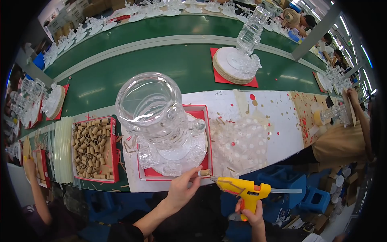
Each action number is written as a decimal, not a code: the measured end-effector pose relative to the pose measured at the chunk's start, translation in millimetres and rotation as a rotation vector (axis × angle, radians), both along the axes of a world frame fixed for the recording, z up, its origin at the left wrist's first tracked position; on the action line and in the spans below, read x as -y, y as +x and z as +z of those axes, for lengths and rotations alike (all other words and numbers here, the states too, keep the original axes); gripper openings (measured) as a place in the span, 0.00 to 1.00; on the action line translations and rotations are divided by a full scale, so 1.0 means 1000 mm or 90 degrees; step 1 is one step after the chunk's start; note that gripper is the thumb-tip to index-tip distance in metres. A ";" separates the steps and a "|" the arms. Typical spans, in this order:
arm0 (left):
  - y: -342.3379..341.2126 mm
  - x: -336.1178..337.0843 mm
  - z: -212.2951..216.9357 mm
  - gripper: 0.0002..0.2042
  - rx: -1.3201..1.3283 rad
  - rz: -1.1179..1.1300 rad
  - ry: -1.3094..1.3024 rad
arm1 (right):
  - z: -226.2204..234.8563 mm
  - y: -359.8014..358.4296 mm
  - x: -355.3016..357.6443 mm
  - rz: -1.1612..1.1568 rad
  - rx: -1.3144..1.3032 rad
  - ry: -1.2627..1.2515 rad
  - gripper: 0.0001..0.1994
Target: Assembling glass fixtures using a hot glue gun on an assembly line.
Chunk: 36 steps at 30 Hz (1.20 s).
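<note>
My right hand (252, 213) grips a yellow hot glue gun (246, 190) by its handle, and a translucent glue stick juts from its back. The nozzle points left, close to a small brown cardboard tube (205, 172). That tube is pinched between the fingertips of my left hand (186, 189) at the near right corner of a red-and-white box lid (209, 133). Standing in the lid is a clear, tiered decoration (151, 109) on a round white base (161, 163), with small clear pieces around its foot. Whether the nozzle touches the tube, I cannot tell.
Left of the lid sits a red box of cardboard tubes (92, 141), beside a bundle of glue sticks (63, 153). Another clear decoration (249, 38) stands on the green conveyor (169, 60). Scraps litter the white table sheet (278, 121). Co-workers are on both sides.
</note>
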State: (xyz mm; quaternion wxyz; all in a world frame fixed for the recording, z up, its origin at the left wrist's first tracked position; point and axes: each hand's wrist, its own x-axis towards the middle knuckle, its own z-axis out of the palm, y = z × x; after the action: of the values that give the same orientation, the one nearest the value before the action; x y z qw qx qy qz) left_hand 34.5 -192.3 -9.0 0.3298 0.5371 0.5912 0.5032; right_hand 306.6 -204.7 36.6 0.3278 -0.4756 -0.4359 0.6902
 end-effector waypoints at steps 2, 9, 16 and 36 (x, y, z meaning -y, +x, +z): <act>0.000 0.000 -0.001 0.17 0.016 0.014 0.012 | -0.004 0.010 -0.001 0.007 -0.039 -0.040 0.21; -0.001 -0.001 0.015 0.14 -0.011 -0.030 -0.083 | -0.015 0.012 -0.010 -0.050 -0.110 0.000 0.21; -0.005 -0.008 0.026 0.09 -0.237 -0.077 -0.095 | -0.018 0.012 -0.019 -0.093 -0.106 0.050 0.22; 0.012 -0.037 0.041 0.11 -0.497 -0.280 -0.241 | -0.038 -0.013 -0.041 -0.130 -0.118 0.066 0.24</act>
State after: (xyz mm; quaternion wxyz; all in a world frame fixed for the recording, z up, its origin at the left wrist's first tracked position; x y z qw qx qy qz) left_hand 46.6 -155.7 32.4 0.2739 0.7286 0.6243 0.0658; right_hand 293.2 -163.4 -0.9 0.4592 -0.4340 -0.3885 0.6707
